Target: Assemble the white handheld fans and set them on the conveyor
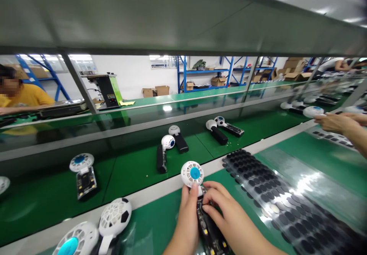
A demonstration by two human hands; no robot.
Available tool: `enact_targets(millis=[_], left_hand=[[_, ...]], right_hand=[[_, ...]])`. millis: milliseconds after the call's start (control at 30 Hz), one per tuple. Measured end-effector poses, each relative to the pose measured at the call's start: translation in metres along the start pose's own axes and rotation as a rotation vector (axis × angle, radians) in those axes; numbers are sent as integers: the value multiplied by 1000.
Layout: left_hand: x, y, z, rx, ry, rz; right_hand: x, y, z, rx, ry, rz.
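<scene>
A handheld fan [192,174] with a round white head, a blue centre and a dark handle stands in front of me, circuit parts showing along the handle. My left hand [187,213] is closed around its neck, thumb just under the head. Bent fingers of my right hand [225,211] press on the upper handle; whether they also pinch a small part is hidden. To the left, a white fan with black patches [114,218] lies beside another blue-centred fan [77,239]. Right of my hands are clear sheets bearing rows of black round stickers [258,182].
Beyond a pale rail [151,195], several fans lie on the green conveyor belt [129,182]. A co-worker's hands [338,125] hold a fan at the right. Another person in yellow [31,96] works at far left. A metal hood [143,21] hangs overhead.
</scene>
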State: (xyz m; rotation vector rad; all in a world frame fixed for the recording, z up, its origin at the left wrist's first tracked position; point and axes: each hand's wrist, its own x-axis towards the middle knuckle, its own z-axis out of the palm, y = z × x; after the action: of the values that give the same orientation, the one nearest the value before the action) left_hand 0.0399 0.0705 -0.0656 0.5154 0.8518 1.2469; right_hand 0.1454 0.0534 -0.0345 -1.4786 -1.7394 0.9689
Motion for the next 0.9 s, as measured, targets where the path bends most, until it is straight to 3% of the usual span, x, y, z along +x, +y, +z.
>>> enact_targets(millis=[133,267,367,433,567,667,767,900], left_hand=[[8,-9,-7,-31,-165,-98],[14,-4,-12,204,-206,-56],[14,14,-8,194,-115,-74],[13,31,-6,121,-21,-68],[19,75,-12,187,145,100],[36,114,-26,350,237,249],[65,148,-47,467,340,361],[109,177,-65,540,393,361]], right_hand=[[6,17,-6,335,9,125],[10,20,-36,517,1,168],[31,27,-66,366,131,210],[61,38,-84,261,206,236],[135,64,-111,-17,392,295],[175,77,-126,-176,461,344],[190,83,-135,-278,457,377],[183,77,-136,-376,476,286]])
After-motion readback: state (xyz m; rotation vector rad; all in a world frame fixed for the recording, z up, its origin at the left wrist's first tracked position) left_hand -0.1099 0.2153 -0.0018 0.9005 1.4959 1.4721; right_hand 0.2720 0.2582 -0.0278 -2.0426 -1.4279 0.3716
